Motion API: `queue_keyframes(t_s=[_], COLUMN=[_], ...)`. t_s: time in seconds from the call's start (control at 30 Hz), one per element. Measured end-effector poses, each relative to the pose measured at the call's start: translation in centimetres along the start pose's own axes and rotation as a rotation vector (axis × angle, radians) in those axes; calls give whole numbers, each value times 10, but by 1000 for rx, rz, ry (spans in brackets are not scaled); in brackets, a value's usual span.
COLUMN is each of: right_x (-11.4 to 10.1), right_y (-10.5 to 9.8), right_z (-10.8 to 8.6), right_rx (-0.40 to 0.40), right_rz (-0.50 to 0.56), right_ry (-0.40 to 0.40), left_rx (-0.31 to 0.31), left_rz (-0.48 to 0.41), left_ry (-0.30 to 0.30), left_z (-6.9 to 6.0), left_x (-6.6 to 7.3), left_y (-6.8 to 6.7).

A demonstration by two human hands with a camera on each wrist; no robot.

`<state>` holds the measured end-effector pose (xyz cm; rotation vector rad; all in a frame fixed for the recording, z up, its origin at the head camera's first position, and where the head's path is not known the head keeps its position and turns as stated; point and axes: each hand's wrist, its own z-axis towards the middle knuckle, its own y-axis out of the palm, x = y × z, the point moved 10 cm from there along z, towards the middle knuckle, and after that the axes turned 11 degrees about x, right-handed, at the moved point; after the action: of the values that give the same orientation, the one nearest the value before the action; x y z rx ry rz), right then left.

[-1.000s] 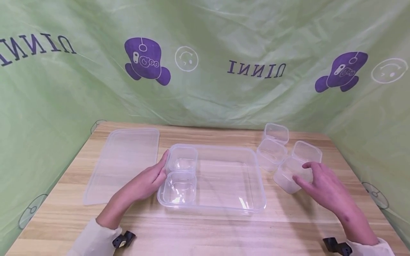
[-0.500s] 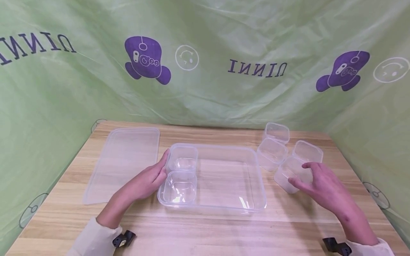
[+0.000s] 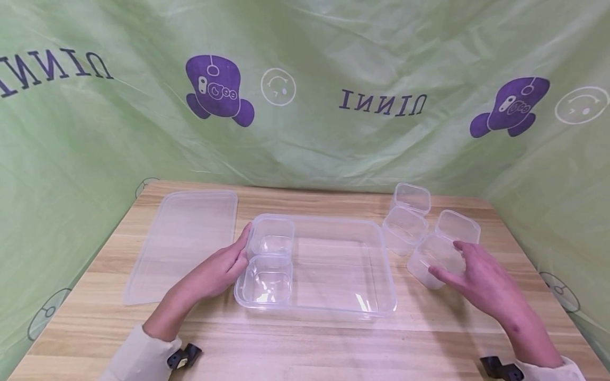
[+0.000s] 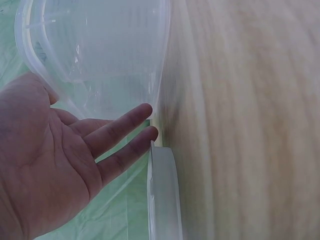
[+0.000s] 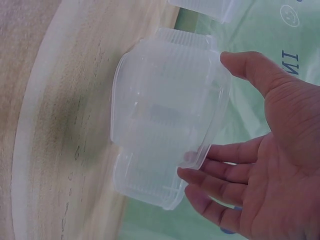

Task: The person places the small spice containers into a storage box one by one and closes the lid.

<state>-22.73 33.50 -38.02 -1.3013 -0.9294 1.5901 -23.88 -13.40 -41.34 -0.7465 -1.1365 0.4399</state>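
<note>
A large clear plastic box (image 3: 333, 312) stands on the table, with two small clear containers (image 3: 267, 288) inside along its left end. My left hand (image 3: 221, 270) rests against the box's left wall, fingers extended, as the left wrist view also shows. At the right, my right hand (image 3: 486, 280) holds a small clear container (image 3: 431, 262) by its rim. In the right wrist view, the thumb lies at one side of this small container (image 5: 165, 100) and the fingers at the other. Behind it stand several more, among them a front one (image 3: 405, 227) and a right one (image 3: 457, 225).
A flat translucent lid (image 3: 190, 227) lies at the table's left, beside the large box. One small container (image 3: 412, 196) stands near the back edge. Green printed cloth (image 3: 305, 148) surrounds the wooden table (image 3: 295, 354) at the back and sides.
My right thumb has shifted slightly left over the near small container, and the index finger has come closer to its rim. The left hand and the large box have stayed put.
</note>
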Motion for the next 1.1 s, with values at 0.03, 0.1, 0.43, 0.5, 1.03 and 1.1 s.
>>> queue_keyframes(t_s=[0.03, 0.1, 0.43, 0.5, 1.03, 1.1], right_x=[0, 1, -3, -4, -18, -20], right_y=[0, 0, -5, -6, -20, -23], right_z=[0, 0, 0, 0, -2, -2], right_rx=[0, 0, 55, 63, 70, 69], right_rz=[-5, -15, 4, 1, -9, -7], right_ry=[0, -1, -36, -44, -67, -65], left_rx=[0, -1, -3, -3, -1, 0], left_rz=[2, 1, 0, -1, 8, 9], left_ry=[0, 0, -4, -5, -7, -5], left_z=[0, 0, -1, 0, 0, 0], left_x=[0, 0, 0, 0, -1, -1], left_y=[0, 0, 0, 0, 0, 0])
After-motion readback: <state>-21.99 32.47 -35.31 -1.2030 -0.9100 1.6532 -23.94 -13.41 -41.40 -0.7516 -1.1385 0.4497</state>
